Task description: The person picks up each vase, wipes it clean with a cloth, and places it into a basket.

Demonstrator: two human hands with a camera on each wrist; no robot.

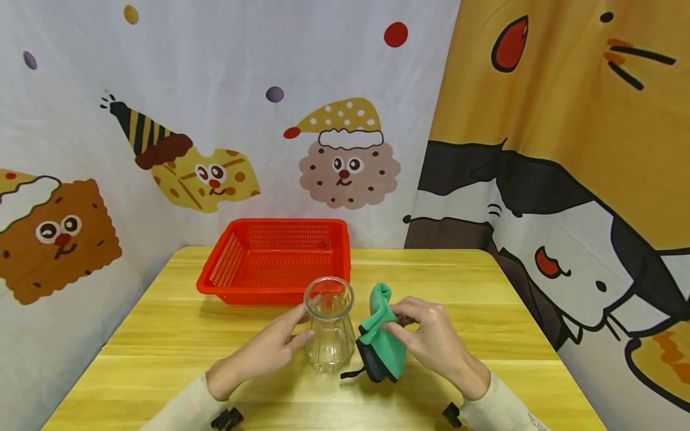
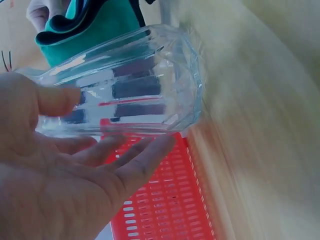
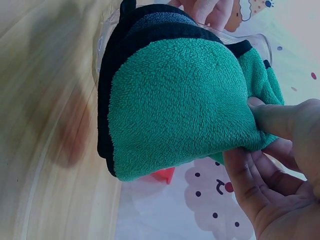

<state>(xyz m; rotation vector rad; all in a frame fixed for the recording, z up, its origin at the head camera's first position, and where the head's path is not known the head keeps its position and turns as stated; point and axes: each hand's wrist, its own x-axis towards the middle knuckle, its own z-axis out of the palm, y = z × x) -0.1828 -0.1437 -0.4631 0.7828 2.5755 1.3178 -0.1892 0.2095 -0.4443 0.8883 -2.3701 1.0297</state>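
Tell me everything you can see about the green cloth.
The cloth looks like fuzzy towelling: green, black-edged, with a dark blue-grey part showing inside the fold and a thin black strap sticking out low down. It is folded and bunched, its top end curled over and its wider part hanging below. The right hand pinches its upper part, just right of the glass vase. Whether it touches the vase or table is unclear.
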